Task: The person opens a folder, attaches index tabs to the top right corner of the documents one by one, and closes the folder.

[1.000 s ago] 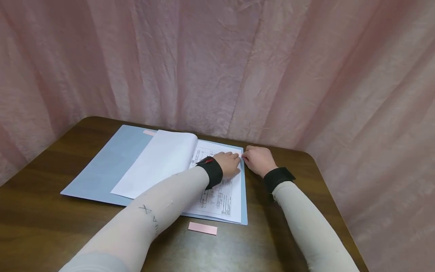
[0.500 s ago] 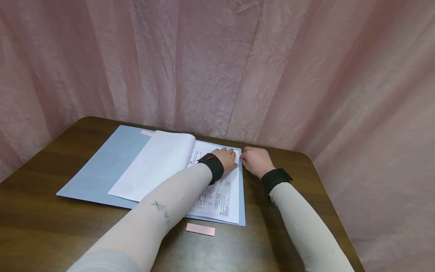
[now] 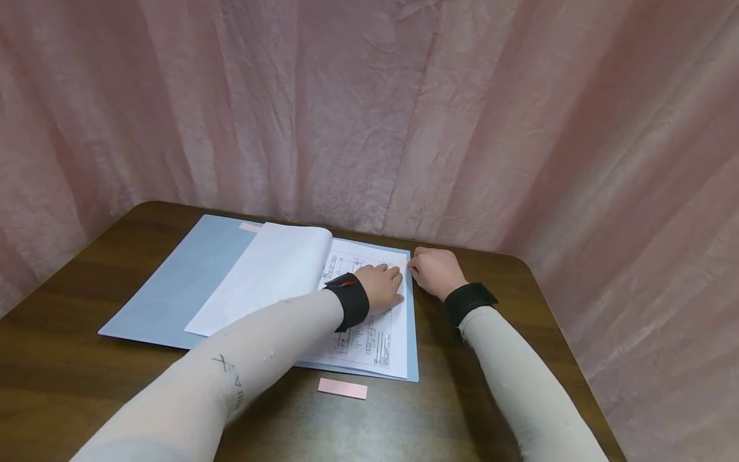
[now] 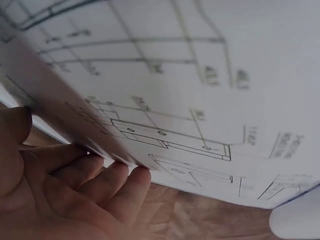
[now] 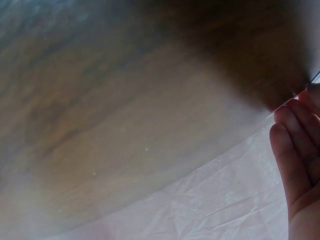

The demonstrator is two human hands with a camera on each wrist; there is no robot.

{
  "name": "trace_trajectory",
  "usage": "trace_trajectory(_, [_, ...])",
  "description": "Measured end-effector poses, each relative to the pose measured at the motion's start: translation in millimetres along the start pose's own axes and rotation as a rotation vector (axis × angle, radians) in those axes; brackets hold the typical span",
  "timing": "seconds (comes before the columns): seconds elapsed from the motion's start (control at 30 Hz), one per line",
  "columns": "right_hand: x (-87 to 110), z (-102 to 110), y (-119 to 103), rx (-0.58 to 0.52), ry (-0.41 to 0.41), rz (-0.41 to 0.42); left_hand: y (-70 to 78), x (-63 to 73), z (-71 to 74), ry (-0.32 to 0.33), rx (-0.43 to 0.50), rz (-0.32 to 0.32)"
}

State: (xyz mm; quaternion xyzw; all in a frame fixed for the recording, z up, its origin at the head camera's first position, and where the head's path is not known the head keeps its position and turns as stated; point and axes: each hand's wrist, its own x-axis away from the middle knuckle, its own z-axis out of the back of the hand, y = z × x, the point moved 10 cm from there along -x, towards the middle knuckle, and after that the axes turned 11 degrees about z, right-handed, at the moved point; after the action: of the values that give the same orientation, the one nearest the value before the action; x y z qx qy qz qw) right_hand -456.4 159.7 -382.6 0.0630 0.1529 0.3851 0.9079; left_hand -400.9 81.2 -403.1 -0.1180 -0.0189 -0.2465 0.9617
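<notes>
An open light-blue folder lies on the table with printed sheets inside. My left hand rests on the top printed page, fingers spread toward its right edge; the left wrist view shows its fingertips against the drawings on the paper. At the page's upper right edge, my right hand pinches the end of a small pink sticky note, mostly hidden by the fingers. In the right wrist view, its fingers meet at a thin edge. A turned-back white sheet covers the folder's middle.
A pad of pink sticky notes lies in front of the folder. Another pink strip is at the folder's top left. The dark wooden table ends at a pink curtain behind.
My left hand slid slightly up the page, then back down and left, which leaves the pink note by the page's edge in sight. My right hand stays nearly still at that edge.
</notes>
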Motion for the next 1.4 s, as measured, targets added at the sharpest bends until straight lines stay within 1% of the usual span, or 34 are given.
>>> trace_trajectory(0.1, [0.2, -2.6, -0.2, -0.001, -0.019, -0.007, -1.8, -13.6, -7.5, -0.012, 0.035, 0.023])
trace_trajectory(0.2, [0.9, -4.9, -0.3, 0.0, -0.036, -0.009, -4.2, -21.2, -8.0, -0.024, 0.078, 0.051])
trace_trajectory(0.23, [1.0, -5.2, -0.1, 0.003, -0.04, -0.01, -5.1, -23.5, -7.0, -0.019, 0.093, 0.063])
trace_trajectory(0.33, [1.8, -4.0, 0.1, 0.011, -0.042, -0.017, -8.0, -23.1, 2.4, -0.01, 0.13, 0.084])
trace_trajectory(0.43, [2.5, -2.6, -2.3, 0.006, -0.043, -0.017, -10.1, -27.0, 3.5, -0.005, 0.16, 0.098])
trace_trajectory(0.53, [2.4, -2.0, -5.3, 0.002, -0.043, -0.012, -11.4, -25.2, 3.2, -0.01, 0.171, 0.108])
trace_trajectory(0.6, [2.3, -1.5, -4.7, -0.001, -0.043, -0.016, -10.1, -22.2, 3.5, -0.01, 0.158, 0.101])
trace_trajectory(0.77, [2.1, 1.1, 1.0, 0.006, -0.037, -0.031, -4.1, -11.0, 6.3, 0.007, 0.087, 0.057])
trace_trajectory(0.87, [0.5, 1.3, 1.7, 0.002, -0.032, -0.026, -3.1, -4.7, 4.0, 0.005, 0.056, 0.035])
trace_trajectory(1.03, [-1.4, 1.4, 2.7, 0.0, -0.024, -0.027, -3.1, -1.2, 0.8, -0.001, 0.043, 0.025])
trace_trajectory(1.17, [-1.3, 0.4, 2.6, -0.006, -0.023, -0.033, -3.4, -3.9, 1.4, 0.015, 0.047, 0.042])
trace_trajectory(1.33, [-0.9, -3.4, 0.0, -0.016, -0.036, -0.035, -8.6, -8.2, 4.8, 0.017, 0.069, 0.09])
trace_trajectory(1.4, [-1.5, -4.2, -1.4, -0.017, -0.037, -0.033, -12.4, -12.2, 5.3, 0.027, 0.084, 0.115])
